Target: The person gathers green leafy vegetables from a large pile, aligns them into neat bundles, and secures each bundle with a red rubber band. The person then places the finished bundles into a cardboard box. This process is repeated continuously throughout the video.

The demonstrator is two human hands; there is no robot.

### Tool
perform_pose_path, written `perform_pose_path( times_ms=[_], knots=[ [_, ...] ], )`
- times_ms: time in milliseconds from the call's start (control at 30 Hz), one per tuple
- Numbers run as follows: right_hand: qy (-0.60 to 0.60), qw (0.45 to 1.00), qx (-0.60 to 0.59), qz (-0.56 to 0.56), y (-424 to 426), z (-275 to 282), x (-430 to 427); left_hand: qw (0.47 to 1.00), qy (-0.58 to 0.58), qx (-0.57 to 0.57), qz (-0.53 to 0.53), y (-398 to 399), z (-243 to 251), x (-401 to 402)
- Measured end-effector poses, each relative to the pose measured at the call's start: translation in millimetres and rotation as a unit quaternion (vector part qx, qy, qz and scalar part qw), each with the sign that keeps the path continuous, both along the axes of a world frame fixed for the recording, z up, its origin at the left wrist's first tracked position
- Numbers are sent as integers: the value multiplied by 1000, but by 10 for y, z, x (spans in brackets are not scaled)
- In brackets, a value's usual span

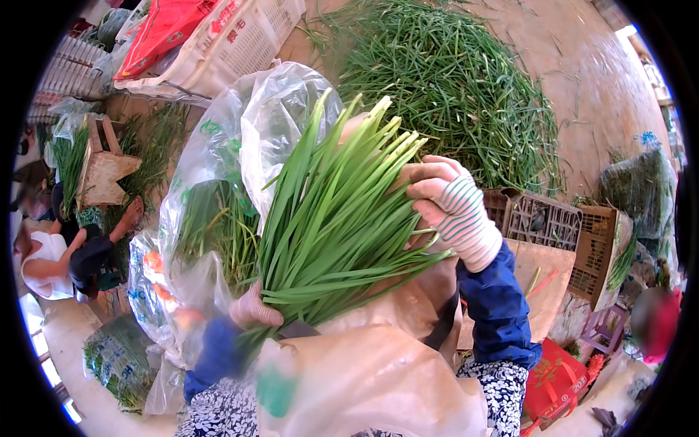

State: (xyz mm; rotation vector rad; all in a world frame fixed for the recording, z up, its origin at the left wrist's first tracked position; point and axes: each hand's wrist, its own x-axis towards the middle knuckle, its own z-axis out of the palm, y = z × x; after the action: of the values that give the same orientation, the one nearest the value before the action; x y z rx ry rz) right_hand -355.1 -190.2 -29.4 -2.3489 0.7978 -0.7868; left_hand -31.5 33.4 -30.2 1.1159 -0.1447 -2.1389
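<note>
A loose fan of green garlic chives (338, 218) lies across my front, its pale cut ends pointing up and away from me. My left hand (255, 308), in a pale glove, grips the leafy lower end of the bunch. On the other side, my right hand (450, 205), in a striped knit glove, has its fingers curled around stems near the cut ends; its thumb is mostly hidden. Just left of the bunch, a clear plastic bag (183, 158) stands open with more chives (218, 229) inside. A beige apron (377, 377) covers my lap.
A large heap of chives (448, 93) spreads over the floor ahead. Upper left stands a white plastic crate (240, 49). At right are a wooden board (538, 262), plastic crates (543, 218) and a red bag (557, 377). A person (49, 267) sits at left, another (655, 322) at far right.
</note>
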Motion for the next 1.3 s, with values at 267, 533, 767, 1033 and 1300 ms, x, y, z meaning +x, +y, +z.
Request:
perform_pose_path(
  times_ms=[267,533,767,1033,1300],
  knots=[
    [-276,830,443,-195,81,-70,-82,1000,14,-2,-1,82,-12,-18],
    [-451,687,452,-347,-596,-359,-1006,998,-10,-18,-52,150,-223,100],
    [-290,785,509,-200,137,-178,26,993,-32,-22,-116,138,-283,176],
    [-367,716,571,-160,198,-13,240,995,7,-63,-73,102,-226,115],
    [-309,738,571,-186,241,110,118,996,-17,-66,-54,85,-59,11]
  ],
)
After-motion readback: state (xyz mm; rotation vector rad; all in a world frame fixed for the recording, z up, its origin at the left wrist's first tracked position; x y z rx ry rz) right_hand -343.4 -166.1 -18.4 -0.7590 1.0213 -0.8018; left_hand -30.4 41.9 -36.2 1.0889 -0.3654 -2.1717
